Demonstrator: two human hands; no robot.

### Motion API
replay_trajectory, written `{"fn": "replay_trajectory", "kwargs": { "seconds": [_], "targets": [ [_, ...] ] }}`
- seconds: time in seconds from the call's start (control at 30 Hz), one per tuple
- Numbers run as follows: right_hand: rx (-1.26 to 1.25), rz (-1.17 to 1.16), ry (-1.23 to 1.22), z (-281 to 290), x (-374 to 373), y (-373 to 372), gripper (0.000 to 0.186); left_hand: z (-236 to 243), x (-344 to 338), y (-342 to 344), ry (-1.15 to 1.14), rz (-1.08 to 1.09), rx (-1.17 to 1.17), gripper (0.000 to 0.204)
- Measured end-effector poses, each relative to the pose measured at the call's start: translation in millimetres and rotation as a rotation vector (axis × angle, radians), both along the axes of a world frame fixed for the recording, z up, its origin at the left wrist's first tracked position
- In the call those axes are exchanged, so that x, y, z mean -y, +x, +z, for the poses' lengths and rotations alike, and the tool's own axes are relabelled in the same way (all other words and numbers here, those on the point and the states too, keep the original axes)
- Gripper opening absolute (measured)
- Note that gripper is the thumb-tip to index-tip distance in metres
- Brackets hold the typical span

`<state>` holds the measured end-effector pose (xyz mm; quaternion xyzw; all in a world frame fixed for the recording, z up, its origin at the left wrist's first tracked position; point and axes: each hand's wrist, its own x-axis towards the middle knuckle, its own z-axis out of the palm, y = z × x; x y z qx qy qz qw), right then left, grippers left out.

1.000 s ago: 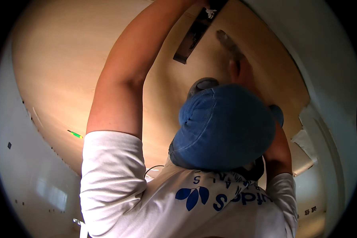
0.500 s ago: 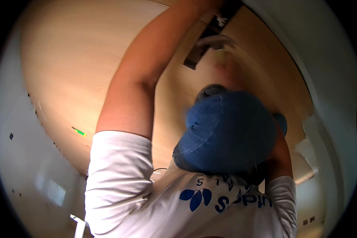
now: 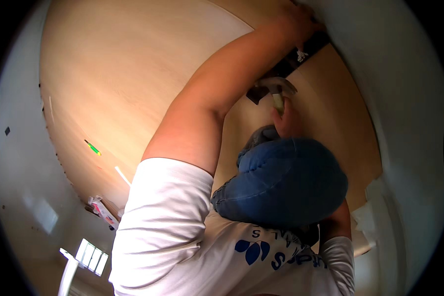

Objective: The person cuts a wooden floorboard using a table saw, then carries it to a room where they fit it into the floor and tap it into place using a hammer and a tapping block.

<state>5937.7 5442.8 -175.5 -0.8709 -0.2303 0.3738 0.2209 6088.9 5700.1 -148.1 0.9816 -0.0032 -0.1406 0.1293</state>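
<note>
My right hand [image 3: 289, 121] is closed around the handle of a claw hammer [image 3: 277, 91], just in front of my bent knee. The hammer's metal head lies over the near end of a dark strip [image 3: 286, 67] in the wood-look floor; I cannot tell whether they touch. My left arm reaches across to the far right, where my left hand [image 3: 303, 23] rests at the strip's far end, beside the wall. Its fingers are in shadow, so their grip cannot be made out. A small white scrap [image 3: 301, 55] sits on the dark strip near that hand.
Wood-look flooring [image 3: 128, 74] spreads to the left. On it lie a green and yellow cutter knife [image 3: 92, 147], a thin white strip [image 3: 123, 175] and a long white package [image 3: 102, 211]. A pale wall [image 3: 399, 98] curves along the right. My blue-trousered knee [image 3: 286, 182] fills the middle.
The view has shifted, bringing my left hand and the package into sight. The hammer, blurred by motion before, now shows more sharply at the strip's near end.
</note>
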Motion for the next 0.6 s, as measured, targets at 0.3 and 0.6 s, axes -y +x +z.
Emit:
{"fn": "replay_trajectory", "kwargs": {
  "seconds": [0.3, 0.6],
  "targets": [
    [0.108, 0.095, 0.039, 40.8, 62.4, 52.0, 0.037, -18.7, 0.8, -6.5, -0.033, 0.101, -0.025, 0.094],
    [0.408, 0.476, 0.339, 110.8, -113.4, 190.7, 0.043, -21.0, 6.1, -15.4, -0.126, 0.184, -0.008, 0.085]
  ]
}}
